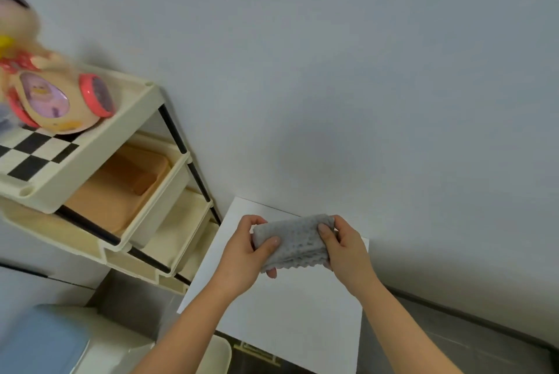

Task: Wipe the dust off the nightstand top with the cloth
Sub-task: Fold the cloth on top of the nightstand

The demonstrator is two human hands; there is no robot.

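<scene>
Folded grey cloth [292,241], long axis left-right, gripped between both hands [246,248] above nightstand top [281,322].

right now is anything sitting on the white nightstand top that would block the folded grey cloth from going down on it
Nothing visible does. The folded grey textured cloth is held by the left hand and right hand above the bare white nightstand top.
</scene>
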